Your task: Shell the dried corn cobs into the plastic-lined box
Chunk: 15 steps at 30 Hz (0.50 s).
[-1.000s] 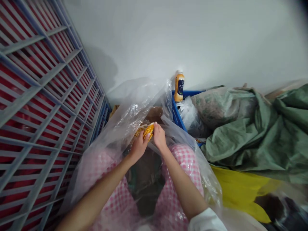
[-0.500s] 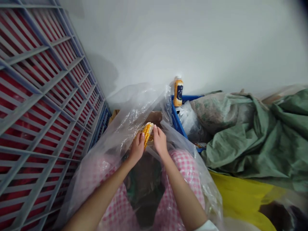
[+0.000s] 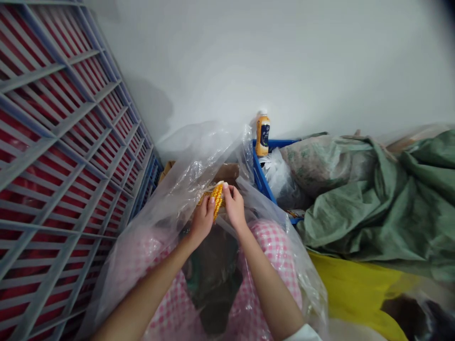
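Pinching a yellow corn cob (image 3: 216, 199) between them, the left hand (image 3: 202, 220) and the right hand (image 3: 234, 207) almost meet, their fingers curled closed around it. The left fingertips press the cob's near side and the right fingertips its upper end, so much of it is hidden, and it sits tilted between the palms. A clear plastic bag (image 3: 199, 163) billows around the grip on both sides, with a piece of brown cardboard (image 3: 225, 173) just beyond the cob. Directly below the hands hangs a dark sack (image 3: 213, 279), flanked by pink gingham cloth (image 3: 273, 265). To the left of the grip stands a grey-blue slatted rack (image 3: 60, 142) with red behind its bars. Beyond and to the right, a blue crate (image 3: 261, 175) holds an orange-capped bottle (image 3: 262, 135) upright against a white wall (image 3: 284, 61). Further right lies a green woven sack (image 3: 355, 222), above a yellow sheet (image 3: 351, 289).
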Each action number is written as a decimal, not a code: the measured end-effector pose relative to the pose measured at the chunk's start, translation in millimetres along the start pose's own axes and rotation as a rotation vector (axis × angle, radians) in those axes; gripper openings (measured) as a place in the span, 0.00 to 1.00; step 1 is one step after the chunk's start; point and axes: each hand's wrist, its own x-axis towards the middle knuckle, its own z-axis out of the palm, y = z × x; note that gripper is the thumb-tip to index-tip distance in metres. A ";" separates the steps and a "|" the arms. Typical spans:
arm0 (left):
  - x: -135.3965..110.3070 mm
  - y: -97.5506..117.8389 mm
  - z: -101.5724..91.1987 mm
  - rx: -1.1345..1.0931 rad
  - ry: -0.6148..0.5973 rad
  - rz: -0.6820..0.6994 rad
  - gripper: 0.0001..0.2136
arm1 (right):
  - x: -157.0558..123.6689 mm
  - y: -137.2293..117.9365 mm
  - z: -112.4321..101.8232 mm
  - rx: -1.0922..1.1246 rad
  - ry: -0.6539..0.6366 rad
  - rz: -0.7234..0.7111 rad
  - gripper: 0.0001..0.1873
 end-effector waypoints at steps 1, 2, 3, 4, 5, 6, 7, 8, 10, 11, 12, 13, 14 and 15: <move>-0.2 0.7 -0.3 0.030 -0.009 0.009 0.16 | -0.8 0.7 0.5 -0.029 0.004 -0.005 0.20; -0.2 1.6 -0.7 0.060 -0.017 0.024 0.16 | -1.6 1.5 1.1 -0.057 0.013 -0.010 0.20; -0.1 2.4 -1.0 0.084 -0.023 0.042 0.16 | -2.4 2.3 1.7 -0.082 0.021 -0.013 0.20; 0.1 3.3 -1.3 0.099 -0.028 0.060 0.15 | -3.0 2.9 2.5 -0.101 0.030 -0.012 0.19; 0.3 4.0 -1.5 0.108 -0.035 0.077 0.15 | -3.5 3.6 3.2 -0.113 0.039 -0.007 0.19; 0.6 4.7 -1.7 0.113 -0.042 0.090 0.15 | -3.8 4.1 3.9 -0.121 0.045 -0.002 0.19; 0.9 5.2 -1.9 0.117 -0.046 0.099 0.15 | -3.9 4.7 4.6 -0.126 0.050 0.002 0.19; 1.2 5.5 -2.1 0.125 -0.049 0.104 0.14 | -3.8 5.2 5.2 -0.127 0.051 0.004 0.19; 1.9 5.6 -2.6 0.145 -0.043 0.104 0.14 | -3.1 6.2 6.1 -0.116 0.053 0.001 0.19; 2.4 5.5 -2.9 0.156 -0.038 0.102 0.14 | -2.6 6.6 6.4 -0.109 0.057 0.001 0.19; 2.9 5.4 -3.3 0.160 -0.033 0.103 0.15 | -2.0 7.0 6.5 -0.104 0.061 0.001 0.19; 3.4 5.4 -3.6 0.160 -0.030 0.104 0.15 | -1.4 7.2 6.7 -0.105 0.067 0.002 0.18; 3.8 5.6 -3.9 0.160 -0.029 0.100 0.15 | -0.9 7.3 6.8 -0.111 0.071 0.003 0.18; 4.3 5.9 -4.1 0.159 -0.033 0.094 0.16 | -0.5 7.3 6.9 -0.120 0.073 0.004 0.18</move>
